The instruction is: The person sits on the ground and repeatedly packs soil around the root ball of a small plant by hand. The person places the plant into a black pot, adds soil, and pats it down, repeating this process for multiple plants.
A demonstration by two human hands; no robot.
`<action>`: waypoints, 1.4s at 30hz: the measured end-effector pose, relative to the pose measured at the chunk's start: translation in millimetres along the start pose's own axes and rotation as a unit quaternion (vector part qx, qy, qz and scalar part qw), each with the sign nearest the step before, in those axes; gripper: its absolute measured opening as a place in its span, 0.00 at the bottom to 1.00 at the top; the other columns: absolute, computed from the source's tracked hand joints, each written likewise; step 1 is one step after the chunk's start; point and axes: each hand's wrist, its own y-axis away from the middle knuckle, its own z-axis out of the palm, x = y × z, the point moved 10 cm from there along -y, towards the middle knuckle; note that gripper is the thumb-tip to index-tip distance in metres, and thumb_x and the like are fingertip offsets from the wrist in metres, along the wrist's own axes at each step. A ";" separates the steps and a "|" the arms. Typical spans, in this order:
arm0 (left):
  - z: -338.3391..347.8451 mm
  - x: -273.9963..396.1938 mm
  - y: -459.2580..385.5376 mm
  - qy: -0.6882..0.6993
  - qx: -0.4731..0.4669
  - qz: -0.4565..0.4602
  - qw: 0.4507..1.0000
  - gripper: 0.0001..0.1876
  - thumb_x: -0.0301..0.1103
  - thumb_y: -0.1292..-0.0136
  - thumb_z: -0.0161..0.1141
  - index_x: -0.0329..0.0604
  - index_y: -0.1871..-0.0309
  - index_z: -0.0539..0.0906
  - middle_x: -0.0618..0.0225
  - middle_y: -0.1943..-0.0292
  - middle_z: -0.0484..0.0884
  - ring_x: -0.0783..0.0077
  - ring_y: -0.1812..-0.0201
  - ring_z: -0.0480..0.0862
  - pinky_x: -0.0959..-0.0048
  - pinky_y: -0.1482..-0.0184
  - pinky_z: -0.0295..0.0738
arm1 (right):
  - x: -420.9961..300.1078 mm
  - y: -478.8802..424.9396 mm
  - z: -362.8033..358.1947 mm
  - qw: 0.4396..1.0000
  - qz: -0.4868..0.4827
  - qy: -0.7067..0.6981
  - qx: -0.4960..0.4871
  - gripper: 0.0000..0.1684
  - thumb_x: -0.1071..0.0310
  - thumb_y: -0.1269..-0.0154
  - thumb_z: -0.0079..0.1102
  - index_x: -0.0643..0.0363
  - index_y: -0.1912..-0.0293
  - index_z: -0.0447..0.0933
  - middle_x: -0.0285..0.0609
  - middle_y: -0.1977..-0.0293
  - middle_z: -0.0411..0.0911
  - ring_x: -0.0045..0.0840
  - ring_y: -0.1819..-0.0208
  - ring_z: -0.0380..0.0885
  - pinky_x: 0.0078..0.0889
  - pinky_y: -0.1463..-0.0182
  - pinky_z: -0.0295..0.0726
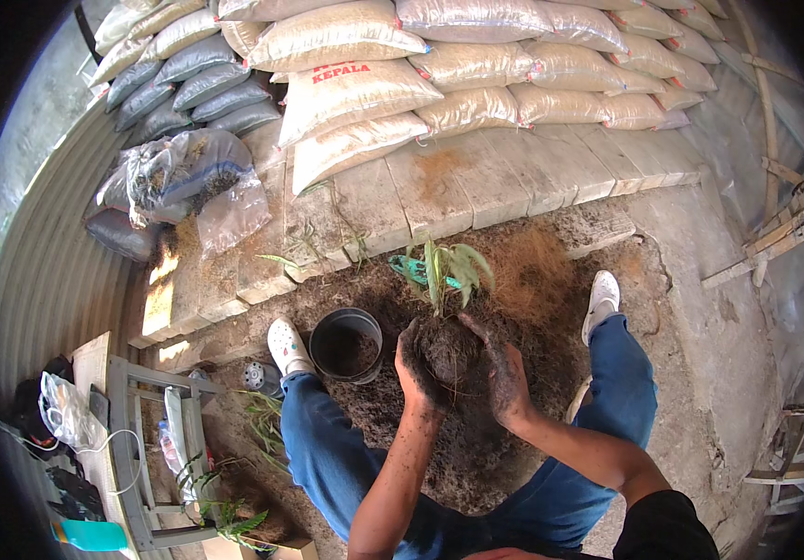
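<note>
A leafy plant (442, 274) stands upright on a round, dark root ball (449, 350). My left hand (419, 367), smeared with soil, cups the root ball's left side, and my right hand (503, 374), just as dirty, curves round its right side. Behind the leaves lies a green tool (410, 268), partly hidden. Dark loose soil (472, 455) spreads beneath my hands and between my legs. To the left of my left hand stands a black plastic pot (346, 346) with a little soil inside.
Stacked filled sacks (367, 91) rest on a concrete block ledge (430, 189) ahead. Brown fibre (535, 273) lies right of the plant. A small grey pot (262, 378) lies near my left shoe (288, 346). At the left are a wooden stool (122, 420) and cut leaves (262, 423).
</note>
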 end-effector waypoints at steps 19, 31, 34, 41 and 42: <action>68.1 17.6 47.1 -0.625 -0.181 0.390 0.652 0.31 0.53 0.30 0.38 0.43 0.30 0.64 0.55 0.30 0.62 0.44 0.26 0.48 0.43 0.29 0.28 | 28.8 -1.9 9.7 0.904 0.250 -0.345 0.041 0.25 0.49 0.26 0.41 0.54 0.40 0.70 0.38 0.49 0.76 0.26 0.48 0.74 0.33 0.41 0.72; 64.2 17.7 52.4 -0.573 -0.158 0.439 0.673 0.29 0.49 0.31 0.43 0.38 0.35 0.69 0.48 0.36 0.68 0.43 0.30 0.57 0.48 0.29 0.41 | 22.9 -7.7 2.0 0.926 0.200 -0.318 0.034 0.24 0.51 0.28 0.47 0.56 0.42 0.71 0.41 0.51 0.77 0.28 0.52 0.77 0.33 0.47 0.78; 61.2 28.9 63.8 -0.478 -0.129 0.499 0.711 0.29 0.48 0.31 0.43 0.32 0.37 0.69 0.45 0.37 0.68 0.42 0.31 0.59 0.50 0.30 0.47 | 12.5 -6.0 11.6 0.920 0.219 -0.323 0.039 0.24 0.51 0.29 0.48 0.57 0.43 0.72 0.42 0.53 0.78 0.28 0.53 0.78 0.34 0.48 0.79; 49.3 23.7 73.8 -0.405 -0.092 0.500 0.760 0.29 0.37 0.31 0.48 0.27 0.33 0.58 0.44 0.34 0.59 0.47 0.30 0.57 0.54 0.31 0.51 | 3.0 -13.9 12.1 0.923 0.202 -0.325 0.043 0.22 0.53 0.28 0.47 0.59 0.46 0.74 0.41 0.55 0.79 0.27 0.54 0.78 0.31 0.48 0.78; 50.8 18.2 72.1 -0.425 -0.086 0.490 0.756 0.28 0.37 0.31 0.48 0.27 0.34 0.59 0.44 0.34 0.59 0.46 0.31 0.57 0.53 0.31 0.51 | 3.1 -16.1 6.3 0.932 0.188 -0.307 0.044 0.22 0.53 0.28 0.47 0.59 0.47 0.74 0.41 0.55 0.79 0.27 0.55 0.78 0.31 0.48 0.78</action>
